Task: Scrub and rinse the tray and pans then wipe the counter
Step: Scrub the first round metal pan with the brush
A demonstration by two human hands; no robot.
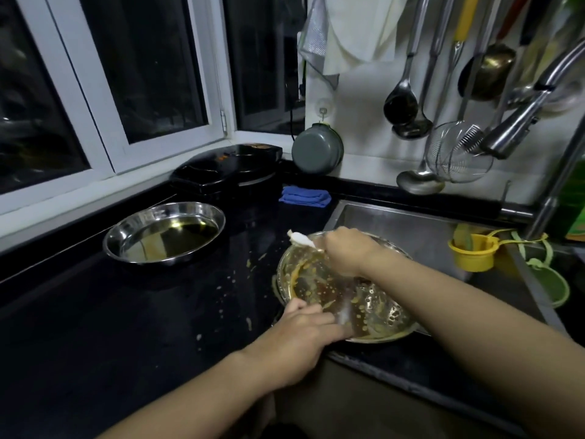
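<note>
Your left hand [304, 331] grips the near rim of a soiled steel pan [345, 299], which sits tilted at the sink's [411, 229] left edge, partly over the black counter [95, 327]. The pan holds yellow-brown residue, smeared and spattered across its floor and wall. Your right hand [345, 251] is curled around a white scrubbing item [300, 239], pressed at the pan's far rim; only its white end shows, so its exact kind cannot be told.

A 2nd steel pan [164, 232] stands apart on the counter to the left, upright, with a shallow pool of yellowish liquid in it. Yellow-brown spatter [250, 264] lies on the counter between the 2 pans and beside the soiled one.

Behind are a black electric griddle [228, 169], lid closed, a folded blue cloth [305, 196] just beside the sink, and a grey pot [316, 150] hung on a wall hook. Ladles [402, 99] and a wire skimmer [459, 153] hang above the sink; the faucet [519, 122] reaches in from the right. A yellow cup [473, 251] sits at the sink's right side.
</note>
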